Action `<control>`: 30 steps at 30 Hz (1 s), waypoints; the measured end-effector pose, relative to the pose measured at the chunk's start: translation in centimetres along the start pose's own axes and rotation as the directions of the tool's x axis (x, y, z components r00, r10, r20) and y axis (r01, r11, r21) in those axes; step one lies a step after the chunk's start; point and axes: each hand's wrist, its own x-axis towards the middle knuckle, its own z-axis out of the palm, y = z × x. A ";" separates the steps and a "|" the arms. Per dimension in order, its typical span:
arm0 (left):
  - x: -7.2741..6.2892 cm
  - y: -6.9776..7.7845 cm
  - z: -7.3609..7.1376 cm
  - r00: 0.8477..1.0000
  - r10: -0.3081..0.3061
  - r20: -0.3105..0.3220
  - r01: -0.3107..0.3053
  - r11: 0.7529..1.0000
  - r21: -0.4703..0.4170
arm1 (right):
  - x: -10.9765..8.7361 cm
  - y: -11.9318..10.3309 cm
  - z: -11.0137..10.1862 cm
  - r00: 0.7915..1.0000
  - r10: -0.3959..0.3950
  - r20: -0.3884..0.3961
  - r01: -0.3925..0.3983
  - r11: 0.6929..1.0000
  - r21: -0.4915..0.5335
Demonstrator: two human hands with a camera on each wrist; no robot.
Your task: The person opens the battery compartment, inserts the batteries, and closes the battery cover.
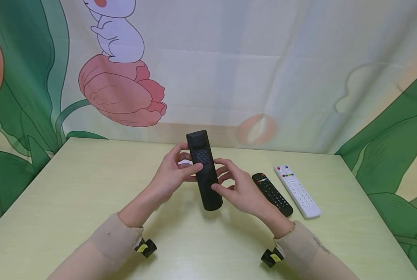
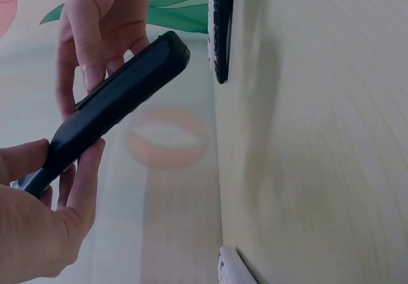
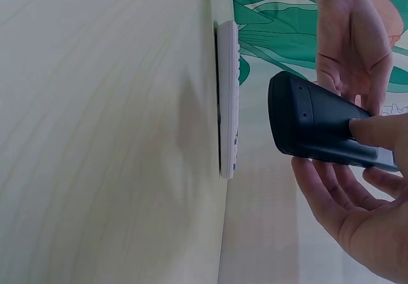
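Observation:
A black remote control (image 1: 204, 171) is held above the table between both hands, its back facing the head camera. Small print shows on the back's upper half. My left hand (image 1: 175, 169) grips it by the left side, thumb on the back and fingers behind. My right hand (image 1: 241, 188) holds the lower right side, thumb on the back close to the battery cover (image 3: 328, 108). In the right wrist view that cover looks closed. The remote's button side is turned away from the head camera.
Right of my right hand lie a black remote with coloured buttons (image 1: 272, 194) and a white remote (image 1: 297, 190). Another white remote (image 3: 228, 99) lies behind the held one, mostly hidden in the head view. A printed curtain (image 1: 208, 77) hangs behind the pale table (image 1: 71, 194).

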 end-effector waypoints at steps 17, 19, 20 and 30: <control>0.0 -0.1 -0.3 1.000 -0.018 -0.014 0.018 1.000 -0.009 | 0.0 -0.4 0.4 1.000 0.024 0.003 -0.024 0.998 -0.050; 0.0 -0.2 -0.3 1.000 -0.017 -0.018 0.017 1.000 -0.014 | 0.0 -0.4 0.4 1.000 0.022 0.011 -0.022 0.998 -0.060; 0.0 -0.2 -0.3 1.000 -0.016 -0.020 0.016 1.000 -0.019 | -0.1 -0.4 0.4 1.000 0.025 0.016 -0.024 0.998 -0.062; 0.0 -0.4 -0.3 1.000 0.005 -0.002 -0.005 0.998 -0.055 | -0.2 -0.7 0.8 0.999 0.032 0.037 -0.029 0.997 -0.066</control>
